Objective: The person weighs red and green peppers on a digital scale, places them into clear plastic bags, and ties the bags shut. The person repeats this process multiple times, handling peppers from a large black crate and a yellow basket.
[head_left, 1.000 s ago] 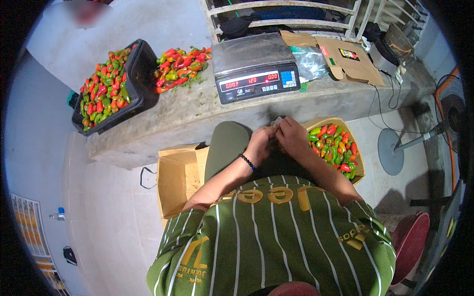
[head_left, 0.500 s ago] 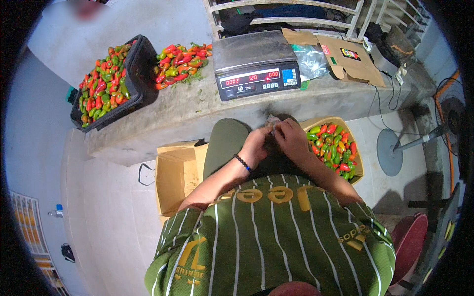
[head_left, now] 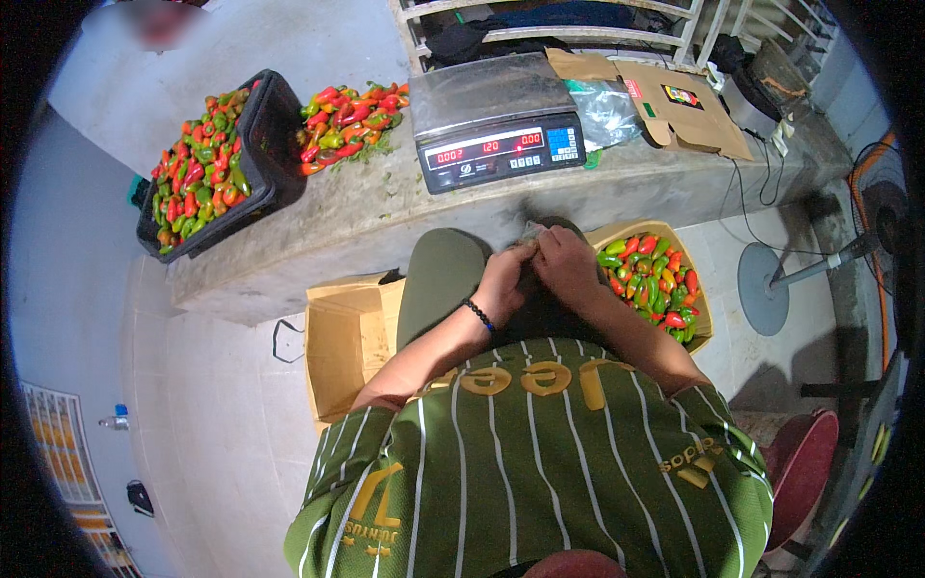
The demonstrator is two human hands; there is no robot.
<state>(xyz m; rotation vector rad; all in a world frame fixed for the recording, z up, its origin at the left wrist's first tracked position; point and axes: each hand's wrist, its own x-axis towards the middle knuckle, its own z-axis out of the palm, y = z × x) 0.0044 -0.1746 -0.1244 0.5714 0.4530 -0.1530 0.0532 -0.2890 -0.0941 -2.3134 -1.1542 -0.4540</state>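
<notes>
My left hand [head_left: 503, 281] and my right hand [head_left: 567, 260] meet over my lap, fingers closed around a small, crumpled, pale plastic piece [head_left: 533, 231]. My fingertips hide part of it, so its exact kind is unclear. Beside my right hand is an open cardboard box [head_left: 702, 328] of red and green peppers [head_left: 655, 281]. To the left of my knees [head_left: 438, 275] sits another open cardboard box [head_left: 352, 342] on the floor. A digital scale [head_left: 493, 96] stands on the concrete ledge in front of me.
A black crate [head_left: 275, 116] of peppers and a loose pepper pile [head_left: 352, 125] lie on the ledge [head_left: 347, 217]. Flattened cardboard [head_left: 699, 125] and a clear plastic bag [head_left: 602, 116] are right of the scale. A pedestal stand [head_left: 763, 289] and cables are at right, beneath a railing [head_left: 559, 39].
My hands stay together on the pale plastic piece, with small shifts of fingers and wrists; the right hand dipped slightly and has risen again. The boxes, peppers and scale look unchanged.
</notes>
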